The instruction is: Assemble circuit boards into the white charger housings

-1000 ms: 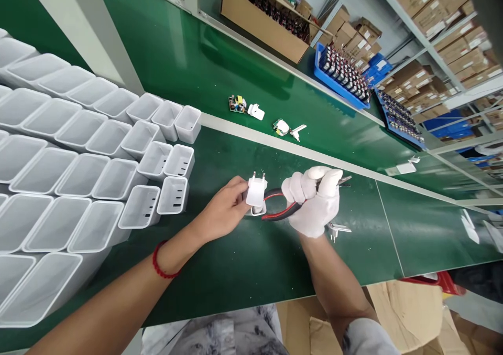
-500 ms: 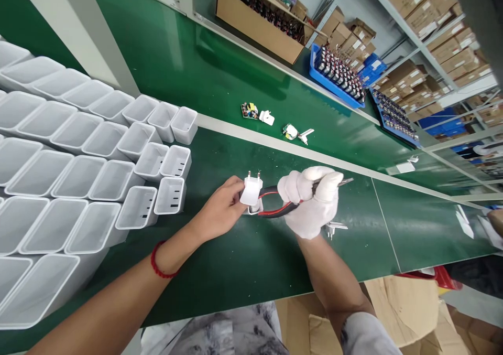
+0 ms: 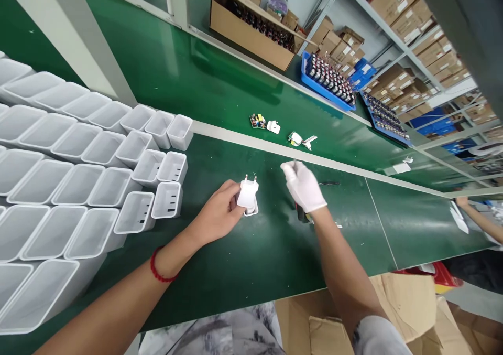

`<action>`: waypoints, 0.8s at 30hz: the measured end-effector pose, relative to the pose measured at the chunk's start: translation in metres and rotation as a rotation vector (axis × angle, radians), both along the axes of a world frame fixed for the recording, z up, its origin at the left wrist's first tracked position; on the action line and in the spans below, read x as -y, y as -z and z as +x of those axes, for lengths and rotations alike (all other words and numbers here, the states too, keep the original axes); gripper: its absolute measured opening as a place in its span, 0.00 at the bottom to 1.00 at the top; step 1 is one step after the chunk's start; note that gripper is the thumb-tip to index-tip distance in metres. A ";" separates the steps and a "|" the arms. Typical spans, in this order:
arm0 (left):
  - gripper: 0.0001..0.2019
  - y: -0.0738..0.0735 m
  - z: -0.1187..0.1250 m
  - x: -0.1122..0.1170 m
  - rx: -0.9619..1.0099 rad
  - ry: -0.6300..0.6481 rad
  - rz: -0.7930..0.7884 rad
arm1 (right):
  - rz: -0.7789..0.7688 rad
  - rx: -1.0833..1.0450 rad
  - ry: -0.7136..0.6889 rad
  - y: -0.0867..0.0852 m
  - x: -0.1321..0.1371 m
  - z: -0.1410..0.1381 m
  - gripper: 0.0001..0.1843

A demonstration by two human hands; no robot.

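My left hand (image 3: 222, 213), bare, is closed on a white plug adapter housing (image 3: 248, 195). The two metal pins of the plug point away from me. Below it shows the rim of a white casing. To its right, apart from it, my right hand (image 3: 304, 187) in a white glove is closed round pliers (image 3: 301, 213). Their black and red handles stick out under the glove; a short dark tip shows above the fingers, and the rest is hidden. A slim dark thing (image 3: 329, 183) lies on the table just right of the glove.
Rows of white plastic cases (image 3: 98, 182) stand on the left. Behind the pale ledge lie a circuit board (image 3: 258, 120) and white plug parts (image 3: 308, 142). Further back are a cardboard box (image 3: 247, 35) and blue trays (image 3: 330, 87). A co-worker's arm (image 3: 481, 218) reaches in at right.
My right hand has moved away from the left one, turning the pliers so that their handles no longer lie beside the plug. My left hand still holds the plug housing.
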State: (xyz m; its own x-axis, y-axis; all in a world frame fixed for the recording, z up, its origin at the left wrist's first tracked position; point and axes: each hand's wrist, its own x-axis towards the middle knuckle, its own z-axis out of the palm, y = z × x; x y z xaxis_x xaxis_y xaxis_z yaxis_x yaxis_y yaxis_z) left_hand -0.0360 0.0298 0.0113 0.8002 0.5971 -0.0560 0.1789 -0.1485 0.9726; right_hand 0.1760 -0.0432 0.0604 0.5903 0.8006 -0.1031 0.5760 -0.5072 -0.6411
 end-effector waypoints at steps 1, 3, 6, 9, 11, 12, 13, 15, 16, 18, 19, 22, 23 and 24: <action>0.07 0.000 0.000 0.000 -0.004 -0.001 0.001 | -0.127 0.114 -0.023 0.009 -0.005 0.004 0.14; 0.08 0.000 0.000 0.000 -0.020 0.004 0.007 | -0.241 0.225 -0.047 0.019 -0.012 0.006 0.17; 0.09 0.001 -0.001 -0.002 -0.032 0.007 -0.001 | -0.225 0.382 -0.044 0.014 -0.004 -0.010 0.26; 0.11 0.001 -0.001 -0.004 -0.004 0.016 -0.056 | -0.097 0.462 -0.113 0.002 0.021 -0.041 0.27; 0.12 0.001 -0.001 -0.004 0.032 0.008 -0.081 | -0.068 0.335 -0.234 0.000 0.035 -0.064 0.32; 0.12 0.002 -0.001 -0.003 0.055 -0.001 -0.080 | -0.073 0.268 -0.289 0.002 0.038 -0.074 0.36; 0.12 0.003 -0.001 -0.003 0.081 -0.011 -0.069 | -0.074 0.218 -0.327 0.006 0.038 -0.081 0.38; 0.11 0.005 -0.002 -0.002 0.158 -0.049 -0.037 | -0.003 0.100 -0.325 0.016 0.033 -0.088 0.34; 0.11 0.005 -0.003 -0.001 0.213 -0.090 -0.021 | 0.065 -0.016 -0.294 0.021 0.030 -0.087 0.29; 0.14 0.006 -0.005 -0.001 0.336 -0.213 0.013 | 0.213 -0.366 -0.214 0.028 0.024 -0.078 0.23; 0.15 0.005 -0.006 -0.001 0.391 -0.279 0.029 | 0.277 -0.559 -0.180 0.028 0.023 -0.072 0.22; 0.14 0.003 -0.007 -0.001 0.469 -0.384 0.041 | 0.368 -0.918 -0.158 0.017 0.022 -0.054 0.20; 0.14 0.003 -0.007 -0.001 0.469 -0.387 0.033 | 0.365 -0.937 -0.173 0.011 0.022 -0.049 0.20; 0.14 0.003 -0.006 0.000 0.462 -0.380 0.024 | 0.349 -0.932 -0.190 0.006 0.022 -0.046 0.20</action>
